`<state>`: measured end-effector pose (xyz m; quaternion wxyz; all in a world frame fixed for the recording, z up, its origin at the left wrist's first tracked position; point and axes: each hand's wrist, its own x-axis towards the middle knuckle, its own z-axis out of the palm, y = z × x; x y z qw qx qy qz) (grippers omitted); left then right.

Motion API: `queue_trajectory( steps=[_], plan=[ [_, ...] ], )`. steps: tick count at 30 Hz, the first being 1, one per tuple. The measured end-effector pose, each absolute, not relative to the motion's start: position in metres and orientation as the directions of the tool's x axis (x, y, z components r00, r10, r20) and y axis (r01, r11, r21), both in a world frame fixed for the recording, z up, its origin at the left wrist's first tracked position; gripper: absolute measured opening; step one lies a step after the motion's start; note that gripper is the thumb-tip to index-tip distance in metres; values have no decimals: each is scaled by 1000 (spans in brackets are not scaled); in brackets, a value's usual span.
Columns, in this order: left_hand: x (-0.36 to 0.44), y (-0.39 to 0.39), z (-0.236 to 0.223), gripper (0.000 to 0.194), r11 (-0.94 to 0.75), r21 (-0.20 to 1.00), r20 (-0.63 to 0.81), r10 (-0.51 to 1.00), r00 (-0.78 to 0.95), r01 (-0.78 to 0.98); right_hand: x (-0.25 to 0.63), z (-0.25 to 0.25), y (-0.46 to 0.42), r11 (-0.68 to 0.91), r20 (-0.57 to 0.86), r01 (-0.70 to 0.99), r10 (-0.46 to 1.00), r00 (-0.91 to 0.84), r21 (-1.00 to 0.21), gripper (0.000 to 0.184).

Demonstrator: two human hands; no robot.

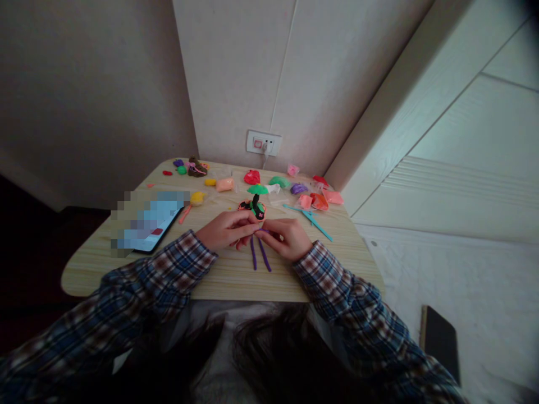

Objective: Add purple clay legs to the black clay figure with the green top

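Two thin strands of purple modeling clay (264, 255) hang down side by side between my hands, near the front of the table. Their upper ends are pinched by the fingers of my left hand (227, 229) and my right hand (286, 237), whose fingertips meet. Just beyond the fingertips stands a small clay figure (257, 209) in black, green and pink, with a green umbrella-like top (257, 189) on a dark stem. My fingers cover the lower part of the figure, and I cannot tell whether they touch it.
Bagged clay lumps, among them a red one (251, 177) and a purple one (299, 188), line the back of the table (210, 283). Turquoise tools (318, 224) lie right, a tablet (158, 224) left. Behind is a wall socket (264, 143); a dark phone (440, 342) rests lower right.
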<state>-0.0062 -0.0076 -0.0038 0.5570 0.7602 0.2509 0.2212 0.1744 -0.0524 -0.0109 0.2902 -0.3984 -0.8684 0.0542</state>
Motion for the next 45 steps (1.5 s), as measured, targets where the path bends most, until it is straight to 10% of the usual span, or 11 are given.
queue_trajectory(
  steps=[45],
  plan=[
    [-6, -10, -2, 11, -256, 945, -2, 619, 785, 204, 174, -11, -54, 706, 396, 635, 706, -588, -314, 29]
  ],
)
